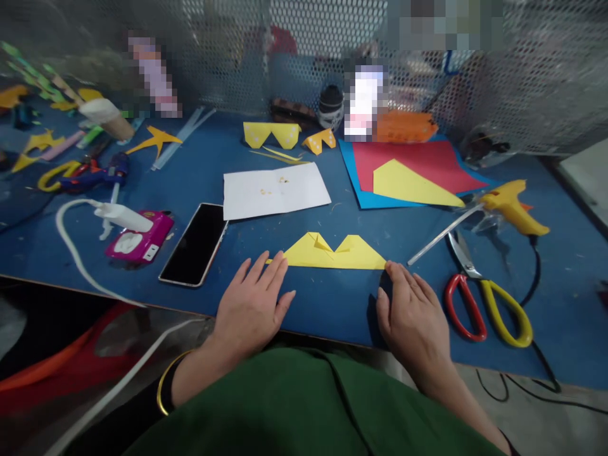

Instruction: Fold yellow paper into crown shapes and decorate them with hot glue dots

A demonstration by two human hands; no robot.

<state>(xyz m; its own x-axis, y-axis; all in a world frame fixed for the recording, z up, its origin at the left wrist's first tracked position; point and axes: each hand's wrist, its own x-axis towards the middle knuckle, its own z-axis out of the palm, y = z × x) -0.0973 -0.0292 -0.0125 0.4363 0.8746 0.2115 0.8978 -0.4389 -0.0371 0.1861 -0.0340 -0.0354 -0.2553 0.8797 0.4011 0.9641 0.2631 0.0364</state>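
Observation:
A long yellow folded paper (327, 258) lies flat on the blue table, with two raised peaks and a notch between them. My left hand (254, 297) rests flat by its left end, fingers stretched out and fingertips on the paper. At the right end, my right hand (412, 313) touches the tip with its fingers, thumb apart from them. Beyond it lies a creased white sheet (278, 192) bearing small yellowish bits. Further back stand a yellow folded paper piece (272, 135) with pale dots and a smaller orange one (320, 140).
Scissors (468, 285) and a yellow glue gun (510, 206) lie at right. Red and blue sheets (413, 164) carry a yellow cut piece (411, 183). At left are a phone (196, 246), a pink power socket (140, 237) with a white plug, and another glue gun (97, 179).

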